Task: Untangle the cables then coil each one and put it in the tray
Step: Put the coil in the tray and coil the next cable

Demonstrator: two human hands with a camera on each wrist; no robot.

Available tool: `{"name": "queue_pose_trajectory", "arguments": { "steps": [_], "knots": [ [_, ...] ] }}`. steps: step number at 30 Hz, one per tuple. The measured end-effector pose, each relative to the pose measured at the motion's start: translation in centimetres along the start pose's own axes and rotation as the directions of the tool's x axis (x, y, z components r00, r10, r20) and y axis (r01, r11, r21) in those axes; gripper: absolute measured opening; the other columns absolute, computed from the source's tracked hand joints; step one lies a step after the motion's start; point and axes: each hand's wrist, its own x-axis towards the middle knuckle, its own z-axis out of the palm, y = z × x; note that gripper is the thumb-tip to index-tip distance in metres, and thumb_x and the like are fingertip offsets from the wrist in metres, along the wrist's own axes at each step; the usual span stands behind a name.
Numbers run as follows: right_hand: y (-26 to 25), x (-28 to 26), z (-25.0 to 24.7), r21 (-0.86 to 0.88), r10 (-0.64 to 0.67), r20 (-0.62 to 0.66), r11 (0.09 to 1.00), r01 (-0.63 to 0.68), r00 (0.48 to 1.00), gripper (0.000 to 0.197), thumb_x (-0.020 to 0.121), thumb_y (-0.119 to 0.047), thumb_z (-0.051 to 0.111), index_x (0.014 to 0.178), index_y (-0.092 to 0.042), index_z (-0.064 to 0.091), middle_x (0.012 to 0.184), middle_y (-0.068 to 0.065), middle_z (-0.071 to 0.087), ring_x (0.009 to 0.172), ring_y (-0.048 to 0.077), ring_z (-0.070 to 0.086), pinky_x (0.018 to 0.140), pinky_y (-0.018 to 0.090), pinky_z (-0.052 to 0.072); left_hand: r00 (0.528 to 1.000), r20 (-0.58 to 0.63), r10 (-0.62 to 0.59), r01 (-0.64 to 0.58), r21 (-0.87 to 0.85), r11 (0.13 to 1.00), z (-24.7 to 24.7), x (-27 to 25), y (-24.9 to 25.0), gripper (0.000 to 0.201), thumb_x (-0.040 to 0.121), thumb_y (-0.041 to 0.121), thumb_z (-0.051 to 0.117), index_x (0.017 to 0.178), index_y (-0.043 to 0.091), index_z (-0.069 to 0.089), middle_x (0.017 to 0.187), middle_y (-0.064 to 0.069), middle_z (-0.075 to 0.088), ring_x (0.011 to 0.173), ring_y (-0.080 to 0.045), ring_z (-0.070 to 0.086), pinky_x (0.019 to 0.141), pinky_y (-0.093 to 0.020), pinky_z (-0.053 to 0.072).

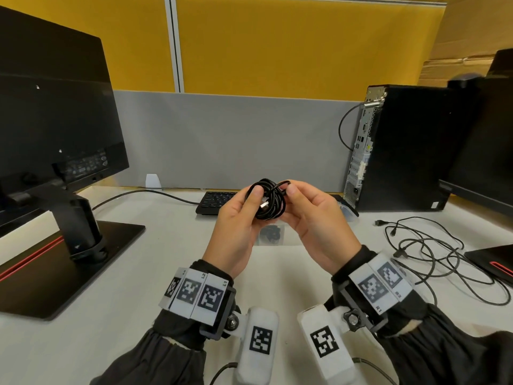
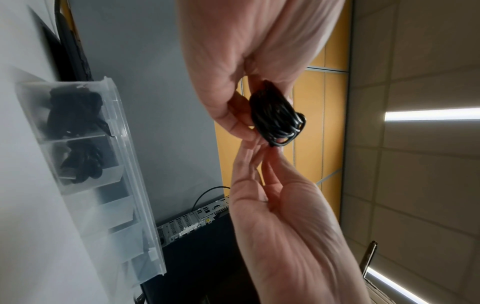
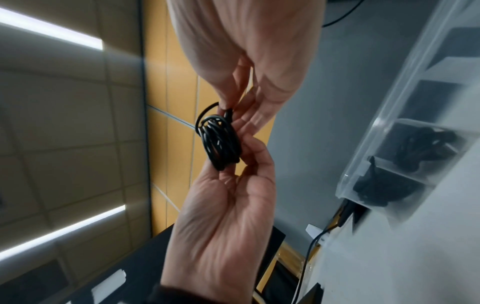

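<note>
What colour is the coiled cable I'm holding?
Black. The coiled cable is held by the left hand and right hand; clearest in the head view.

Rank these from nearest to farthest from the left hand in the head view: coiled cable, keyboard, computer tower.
1. coiled cable: held in the left hand itself.
2. keyboard: just behind the hand.
3. computer tower: far right, at the divider.

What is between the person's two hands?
In the head view, a coiled black cable sits between the left hand and right hand; both pinch it.
</note>
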Motion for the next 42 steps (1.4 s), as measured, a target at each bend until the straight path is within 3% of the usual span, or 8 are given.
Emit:
{"name": "queue_pose_trajectory", "arguments": {
  "steps": [4,13,20,23,27,32,36,42],
  "knots": [
    [0.3,-0.3,-0.2,0.033,-0.025,0.003,0.999,0.025,1.000,0.020,0.096,-0.008,0.043,0.101,-0.004,0.062,0.085,0.003,0.071,0.081,0.013,0.066,0.074,0.022,0.054,1.000,0.014,-0.004,0.005,-0.015,1.000,0.0,0.0,-0.1,0.029,0.095,0.019,0.042,0.111,0.003,0.060,0.104,-0.010,0.068,0.097,-0.016,0.065,0.082,-0.026,0.054],
    [0.0,-0.2,-0.1,0.110,0.170,0.026,0.979,-0.172,0.985,0.020,0.094,-0.014,0.046,0.104,-0.011,0.063,0.094,0.001,0.069,0.084,0.011,0.063,0.081,0.022,0.051,0.998,0.064,0.000,0.006,-0.091,0.996,-0.3,0.0,-0.3,0.032,0.082,0.023,0.051,0.106,0.005,0.064,0.101,-0.004,0.071,0.099,-0.012,0.064,0.086,-0.022,0.052],
    [-0.1,-0.7,0.0,-0.249,0.069,-0.080,0.964,-0.087,0.994,0.024,0.096,-0.019,0.047,0.107,-0.008,0.065,0.093,0.006,0.069,0.083,0.013,0.062,0.072,0.025,0.045,0.998,-0.056,0.035,-0.032,0.055,0.998,-0.2,0.0,-0.7,0.022,0.090,0.016,0.049,0.103,0.009,0.065,0.099,-0.006,0.070,0.097,-0.016,0.065,0.088,-0.027,0.052],
    [-0.6,-1.1,0.5,-0.350,0.035,-0.044,0.935,-0.049,0.998,0.035,0.088,-0.038,0.055,0.110,-0.012,0.063,0.095,-0.001,0.071,0.087,0.007,0.066,0.069,0.019,0.047,0.992,-0.095,0.079,-0.065,0.144,0.987,-0.1,0.0,-1.0,0.022,0.091,0.015,0.051,0.105,0.007,0.066,0.102,-0.011,0.069,0.097,-0.019,0.064,0.086,-0.027,0.052],
    [-1.0,-1.0,0.8,-0.437,-0.012,-0.011,0.899,0.006,1.000,0.026,0.089,-0.030,0.058,0.106,-0.010,0.063,0.089,-0.004,0.071,0.079,-0.002,0.065,0.064,0.010,0.046,0.995,-0.073,0.062,-0.053,0.121,0.991,-0.1,-0.1,-1.0,0.025,0.089,0.018,0.052,0.108,0.007,0.065,0.110,-0.015,0.067,0.104,-0.023,0.063,0.088,-0.027,0.052],
    [-1.3,-0.9,0.4,-0.475,0.018,0.038,0.880,0.003,0.999,0.027,0.093,-0.028,0.052,0.102,-0.006,0.066,0.085,-0.002,0.068,0.068,-0.008,0.059,0.062,0.009,0.045,1.000,-0.012,-0.013,0.013,-0.032,0.999,-0.2,-0.1,-1.0,0.031,0.081,0.025,0.054,0.105,0.009,0.065,0.105,-0.007,0.070,0.104,-0.018,0.063,0.088,-0.025,0.052],
    [-1.6,-1.1,-0.3,-0.468,0.114,0.063,0.881,-0.071,0.992,0.022,0.094,-0.032,0.049,0.097,-0.020,0.067,0.076,-0.017,0.067,0.066,-0.012,0.057,0.064,0.015,0.042,1.000,0.007,-0.031,0.031,-0.009,0.999,-0.1,-0.2,-1.2,0.032,0.080,0.028,0.054,0.105,0.012,0.066,0.105,-0.006,0.069,0.102,-0.016,0.063,0.084,-0.024,0.052],
    [-1.7,-1.0,-0.6,-0.459,0.008,0.020,0.888,0.003,1.000,0.020,0.090,-0.022,0.059,0.110,-0.021,0.061,0.084,0.001,0.067,0.077,0.005,0.062,0.064,0.017,0.049,1.000,0.003,-0.022,0.022,0.004,1.000,0.1,-0.5,-1.4,0.028,0.076,0.024,0.059,0.100,0.012,0.068,0.099,-0.006,0.070,0.096,-0.017,0.065,0.089,-0.033,0.051]
  ]
}}
